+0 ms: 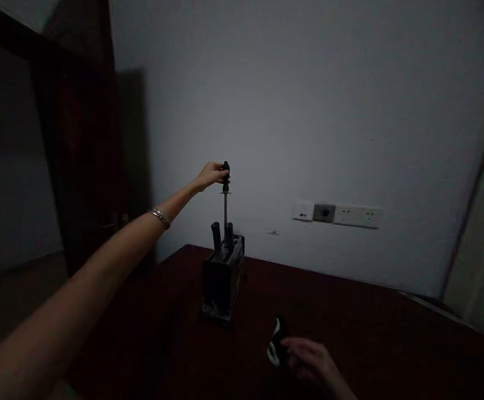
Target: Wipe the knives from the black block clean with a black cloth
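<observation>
My left hand (213, 174) is closed around the black handle of a honing steel (226, 206). The steel stands upright, its thin rod running down into the top of a dark knife block (217, 286) on the table. Two black knife handles stick out of the block beside the rod, a left knife handle (216, 236) and a right knife handle (230, 235). Low in the view, the fingertips of my right hand (308, 357) are together against a small curved black-and-white object (276, 343). That object is dim and blurred, so its exact kind does not show.
The dark red table (337, 311) reaches back to a pale wall with a row of sockets (337, 214). A dark door (84, 155) stands at the left. A pale cable or strip (433, 308) lies along the table's back right edge. The room is dim.
</observation>
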Available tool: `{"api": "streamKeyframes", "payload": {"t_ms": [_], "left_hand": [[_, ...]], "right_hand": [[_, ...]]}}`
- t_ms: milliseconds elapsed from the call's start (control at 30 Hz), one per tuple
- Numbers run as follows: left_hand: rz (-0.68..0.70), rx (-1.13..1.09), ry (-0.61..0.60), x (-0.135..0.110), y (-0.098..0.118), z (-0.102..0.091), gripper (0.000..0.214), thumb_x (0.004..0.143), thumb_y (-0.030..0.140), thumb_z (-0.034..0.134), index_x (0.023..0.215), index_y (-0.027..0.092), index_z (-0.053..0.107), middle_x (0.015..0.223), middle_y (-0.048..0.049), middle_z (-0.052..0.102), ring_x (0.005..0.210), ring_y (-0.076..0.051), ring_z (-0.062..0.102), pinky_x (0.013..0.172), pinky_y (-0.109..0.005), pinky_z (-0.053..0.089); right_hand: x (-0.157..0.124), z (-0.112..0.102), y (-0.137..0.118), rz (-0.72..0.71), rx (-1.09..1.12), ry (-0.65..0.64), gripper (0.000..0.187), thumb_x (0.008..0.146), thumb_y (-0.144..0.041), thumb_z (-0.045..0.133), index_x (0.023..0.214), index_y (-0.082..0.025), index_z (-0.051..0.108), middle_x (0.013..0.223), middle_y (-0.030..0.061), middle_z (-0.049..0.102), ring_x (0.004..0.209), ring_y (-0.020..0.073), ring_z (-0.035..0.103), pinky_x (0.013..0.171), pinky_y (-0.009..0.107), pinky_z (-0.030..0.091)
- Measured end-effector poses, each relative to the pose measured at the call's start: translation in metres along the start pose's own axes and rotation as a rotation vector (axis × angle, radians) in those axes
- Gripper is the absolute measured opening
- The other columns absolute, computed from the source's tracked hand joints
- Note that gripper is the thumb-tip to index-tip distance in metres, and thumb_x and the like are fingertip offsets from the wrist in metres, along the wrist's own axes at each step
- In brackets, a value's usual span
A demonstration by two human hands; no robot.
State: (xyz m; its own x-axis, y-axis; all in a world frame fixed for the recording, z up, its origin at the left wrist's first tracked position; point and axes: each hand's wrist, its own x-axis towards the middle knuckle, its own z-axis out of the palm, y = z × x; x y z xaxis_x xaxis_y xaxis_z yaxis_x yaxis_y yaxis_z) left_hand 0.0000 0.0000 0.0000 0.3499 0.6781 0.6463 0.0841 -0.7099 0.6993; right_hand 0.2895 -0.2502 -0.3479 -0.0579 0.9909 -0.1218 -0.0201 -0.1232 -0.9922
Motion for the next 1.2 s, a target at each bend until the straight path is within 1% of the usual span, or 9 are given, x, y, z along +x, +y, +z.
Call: {"api": "streamKeyframes", "payload": {"t_ms": [133,233,467,633,733,833,967,1200], "left_hand": [[-0.016,-0.005,0.004,0.0,-0.001,-0.001,0.007,0.071,0.013,0.057,0.074,0.006,0.056,0.067,-0.0057,0.06,0.062,-0.016,0.063,0.068,-0.036,0.053],[-0.023,-0.006,0.008,0.0,-0.001,-0.001,0.007,0.072,0.013,0.057,0.075,0.007,0.056,0.068,-0.0062,0.06,0.061,-0.016,0.063,0.067,-0.035,0.053],[-0.034,0.011,0.011,0.002,0.003,0.008,0.006,0.073,0.012,0.056,0.076,0.006,0.056,0.069,-0.0067,0.06,0.061,-0.016,0.063,0.067,-0.036,0.053],[-0.033,0.013,0.013,0.003,0.003,0.011,0.007,0.073,0.012,0.058,0.077,0.006,0.056,0.069,-0.0064,0.06,0.062,-0.016,0.063,0.066,-0.034,0.053],[-0.034,0.013,0.016,0.003,0.002,0.011,0.006,0.073,0.011,0.058,0.076,0.006,0.056,0.068,-0.0062,0.06,0.061,-0.016,0.063,0.065,-0.034,0.053],[-0.039,0.009,0.012,0.003,0.002,0.012,0.006,0.073,0.011,0.057,0.075,0.006,0.056,0.069,-0.0069,0.06,0.061,-0.016,0.063,0.066,-0.035,0.053],[-0.033,0.015,0.013,0.001,0.003,0.012,0.006,0.073,0.011,0.056,0.076,0.006,0.057,0.07,-0.0077,0.061,0.061,-0.017,0.063,0.067,-0.037,0.052],[-0.033,0.014,0.008,0.002,0.001,0.011,0.006,0.073,0.011,0.056,0.077,0.006,0.057,0.069,-0.0066,0.061,0.061,-0.017,0.063,0.065,-0.035,0.053]], "right_hand": [[-0.002,0.0,0.003,-0.013,-0.007,0.016,0.045,0.059,-0.053,0.067,0.085,-0.016,0.071,0.065,0.0053,0.062,0.061,0.0159,0.058,0.05,0.022,0.041],[0.0,-0.001,0.006,0.003,0.005,-0.007,0.046,0.058,-0.053,0.068,0.085,-0.016,0.071,0.064,0.0053,0.062,0.06,0.0153,0.057,0.048,0.021,0.04],[0.006,-0.01,0.013,0.025,0.027,-0.038,0.045,0.057,-0.051,0.069,0.085,-0.016,0.072,0.063,0.0053,0.063,0.06,0.0148,0.057,0.047,0.02,0.038],[0.004,-0.009,0.011,0.001,0.025,-0.036,0.042,0.058,-0.05,0.068,0.082,-0.016,0.072,0.066,0.0057,0.063,0.062,0.0153,0.056,0.047,0.02,0.037],[0.004,-0.008,0.011,0.026,0.023,-0.024,0.046,0.056,-0.052,0.069,0.084,-0.016,0.072,0.063,0.0055,0.063,0.058,0.0146,0.056,0.047,0.021,0.037],[0.005,-0.009,0.014,0.037,0.026,-0.045,0.049,0.056,-0.053,0.069,0.086,-0.015,0.071,0.061,0.0054,0.063,0.056,0.0139,0.055,0.048,0.021,0.037],[0.007,-0.011,0.016,0.03,0.015,-0.054,0.047,0.058,-0.052,0.068,0.088,-0.016,0.071,0.065,0.0059,0.064,0.06,0.015,0.057,0.049,0.021,0.037],[0.003,-0.009,0.011,0.029,-0.001,-0.059,0.047,0.059,-0.053,0.067,0.089,-0.016,0.071,0.067,0.0063,0.064,0.063,0.0155,0.058,0.05,0.021,0.039]]}}
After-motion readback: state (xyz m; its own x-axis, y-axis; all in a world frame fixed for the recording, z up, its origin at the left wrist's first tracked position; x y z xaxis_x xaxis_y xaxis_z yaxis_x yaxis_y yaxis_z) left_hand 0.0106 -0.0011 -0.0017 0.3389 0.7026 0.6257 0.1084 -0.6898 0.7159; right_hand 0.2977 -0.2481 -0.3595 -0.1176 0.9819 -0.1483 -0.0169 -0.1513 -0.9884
